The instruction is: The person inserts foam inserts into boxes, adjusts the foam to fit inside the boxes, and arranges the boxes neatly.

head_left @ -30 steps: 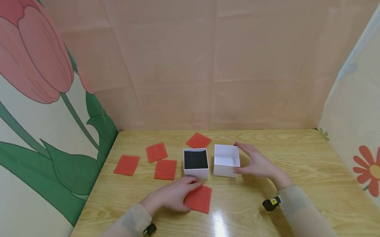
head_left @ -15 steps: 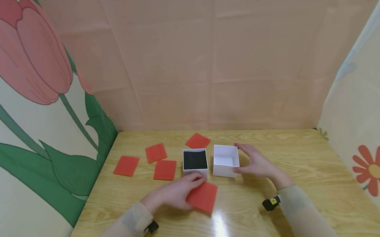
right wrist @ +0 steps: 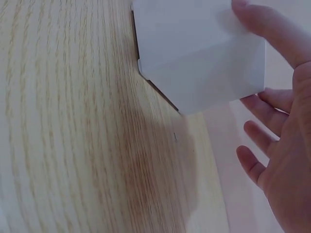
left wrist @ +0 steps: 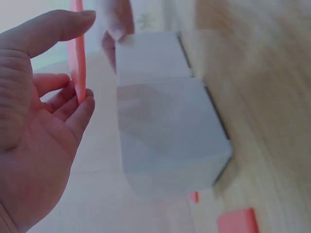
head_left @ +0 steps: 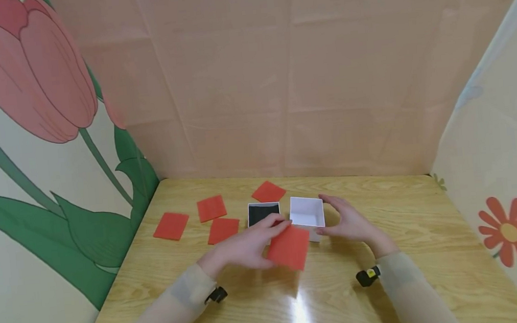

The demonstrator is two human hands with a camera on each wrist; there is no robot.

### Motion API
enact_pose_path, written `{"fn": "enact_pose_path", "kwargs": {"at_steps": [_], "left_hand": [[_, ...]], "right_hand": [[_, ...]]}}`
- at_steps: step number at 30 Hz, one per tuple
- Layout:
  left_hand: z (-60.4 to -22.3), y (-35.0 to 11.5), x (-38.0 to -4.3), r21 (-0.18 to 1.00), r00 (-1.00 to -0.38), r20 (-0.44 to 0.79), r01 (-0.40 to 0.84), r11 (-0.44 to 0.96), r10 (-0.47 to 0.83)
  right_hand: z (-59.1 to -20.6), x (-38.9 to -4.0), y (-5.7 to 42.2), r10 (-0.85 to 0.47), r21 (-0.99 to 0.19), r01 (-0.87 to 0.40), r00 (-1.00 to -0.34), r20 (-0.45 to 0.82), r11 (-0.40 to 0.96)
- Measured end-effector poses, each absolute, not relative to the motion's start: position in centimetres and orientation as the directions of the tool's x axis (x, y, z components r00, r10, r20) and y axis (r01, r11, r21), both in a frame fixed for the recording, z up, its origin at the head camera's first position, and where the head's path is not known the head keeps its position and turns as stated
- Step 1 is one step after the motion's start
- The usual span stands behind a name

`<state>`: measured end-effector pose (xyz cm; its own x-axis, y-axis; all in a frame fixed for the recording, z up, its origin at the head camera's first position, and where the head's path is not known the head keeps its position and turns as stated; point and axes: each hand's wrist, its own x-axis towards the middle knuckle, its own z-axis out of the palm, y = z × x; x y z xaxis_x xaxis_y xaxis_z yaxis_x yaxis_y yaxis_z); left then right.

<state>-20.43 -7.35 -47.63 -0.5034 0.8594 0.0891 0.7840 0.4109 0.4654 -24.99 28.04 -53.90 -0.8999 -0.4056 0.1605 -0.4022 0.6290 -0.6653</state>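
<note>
My left hand pinches a flat, thin red square pad between thumb and fingers, raised over the table in front of the two boxes. In the left wrist view the pad appears edge-on, thumb on one face and fingertips on the other. My right hand holds the right side of an open white box, thumb at its near side and fingers at the far corner. The right wrist view shows the thumb on the wall of this box. Left of it stands a white box with a black inside, partly covered by my left hand.
Several more red pads lie flat on the wooden table: one behind the boxes, others on the left, such as the near pad and the outer pad. Cloth hangings border the table's back and sides.
My left hand has lifted the red pad off the table and carried it right and forward, now overlapping the front of the white box. The right hand stays at its box.
</note>
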Motion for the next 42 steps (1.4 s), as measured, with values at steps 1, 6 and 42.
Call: {"fn": "enact_pose_path", "kwargs": {"at_steps": [1, 6, 42], "left_hand": [[-47.4, -7.2, -20.6, 0.463, -0.512, 0.088, 0.781, 0.42, 0.854], [-46.6, -6.4, -21.4, 0.459, -0.566, 0.089, 0.753, 0.471, 0.82], [-47.2, 0.8, -28.1, 0.373, -0.703, -0.076, 0.637, 0.674, 0.707]], "right_hand": [[-53.9, -24.9, 28.1, -0.405, -0.667, -0.4, -0.901, 0.159, 0.629], [-53.8, -24.8, 28.2, -0.392, -0.676, -0.371, -0.911, 0.131, 0.637], [-54.1, -25.5, 28.5, -0.402, -0.707, -0.356, -0.909, 0.11, 0.612]]}}
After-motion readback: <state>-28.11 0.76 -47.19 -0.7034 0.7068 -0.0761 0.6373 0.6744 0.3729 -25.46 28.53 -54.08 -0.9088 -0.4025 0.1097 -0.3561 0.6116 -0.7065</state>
